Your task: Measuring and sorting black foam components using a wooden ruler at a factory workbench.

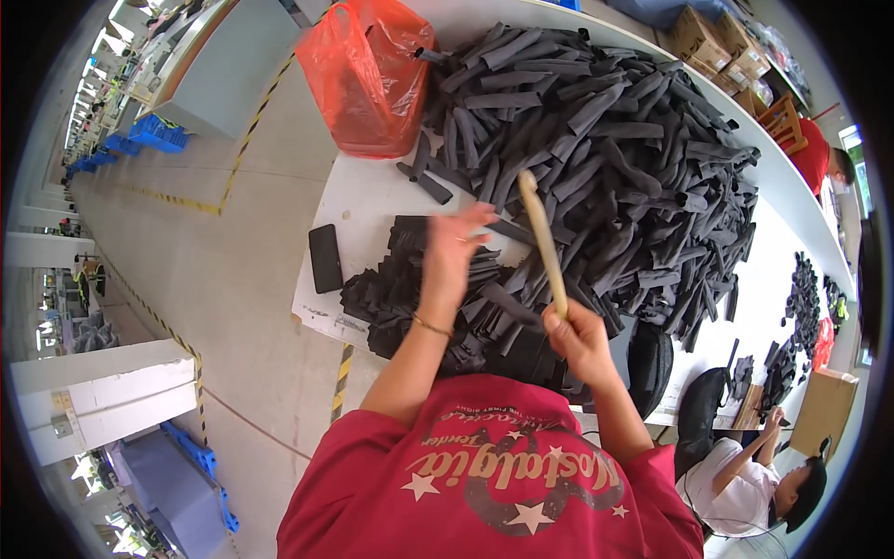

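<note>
My right hand [579,340] is closed around the lower end of a long pale stick [542,233], which slants up and to the left with a rounded tip. A dark grey fabric tube [510,307] ends beside my right fingers; whether they hold it I cannot tell. My left hand [453,247], blurred by motion, hangs over the table with its fingers apart and nothing visible in them. Beneath it lies a stack of flatter dark fabric pieces [386,291]. A large heap of dark grey fabric tubes [605,158] spreads beyond the stick.
A red plastic bag [368,93] stands at the table's far left. A black phone [325,259] lies near the left edge of the white table [321,312]. A black bag [650,363] sits right of my hand. Other people sit at the right, one in white [736,489].
</note>
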`<state>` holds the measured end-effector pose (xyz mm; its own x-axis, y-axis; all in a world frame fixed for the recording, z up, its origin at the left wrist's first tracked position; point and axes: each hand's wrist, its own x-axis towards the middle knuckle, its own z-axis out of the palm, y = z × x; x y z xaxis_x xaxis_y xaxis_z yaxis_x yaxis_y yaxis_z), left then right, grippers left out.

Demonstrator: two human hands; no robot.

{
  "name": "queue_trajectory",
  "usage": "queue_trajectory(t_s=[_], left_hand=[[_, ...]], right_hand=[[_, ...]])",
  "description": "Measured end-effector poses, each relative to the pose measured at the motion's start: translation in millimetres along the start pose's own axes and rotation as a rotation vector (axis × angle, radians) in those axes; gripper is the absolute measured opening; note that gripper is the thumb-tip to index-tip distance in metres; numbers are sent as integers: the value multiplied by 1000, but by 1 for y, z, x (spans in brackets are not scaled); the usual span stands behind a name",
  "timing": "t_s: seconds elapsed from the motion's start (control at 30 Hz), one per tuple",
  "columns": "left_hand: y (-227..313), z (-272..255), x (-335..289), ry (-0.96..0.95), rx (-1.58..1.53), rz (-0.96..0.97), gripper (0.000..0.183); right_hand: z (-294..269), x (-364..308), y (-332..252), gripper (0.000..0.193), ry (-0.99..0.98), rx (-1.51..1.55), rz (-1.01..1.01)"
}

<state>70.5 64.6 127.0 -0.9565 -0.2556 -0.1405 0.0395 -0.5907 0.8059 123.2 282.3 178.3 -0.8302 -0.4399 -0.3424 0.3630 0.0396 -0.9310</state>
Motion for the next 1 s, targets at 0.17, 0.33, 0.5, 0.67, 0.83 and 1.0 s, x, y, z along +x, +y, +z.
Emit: queue_trajectory(t_s=[0.17, 0.33, 0.5, 0.67, 0.83, 1.0], left_hand=[[-26, 32, -66, -434, 169, -488, 19], [-18, 16, -74, -386, 157, -588, 33], [9, -13, -47, -406, 601, -321, 28], [16, -84, 54, -166, 1153, 134, 11], [-37, -141, 111, -297, 1539, 270, 12], [-48, -149, 128, -347, 1590, 50, 9]], right_hand=[[-12, 44, -8, 19, 291, -440, -318], [-20, 100, -47, 18, 539, -326, -419], [-45, 186, -123, 26, 678, -76, -560], [-53, 218, -91, 26, 619, -355, -637], [-34, 169, 5, 17, 375, -449, -320], [-50, 124, 39, 18, 268, -515, -116]])
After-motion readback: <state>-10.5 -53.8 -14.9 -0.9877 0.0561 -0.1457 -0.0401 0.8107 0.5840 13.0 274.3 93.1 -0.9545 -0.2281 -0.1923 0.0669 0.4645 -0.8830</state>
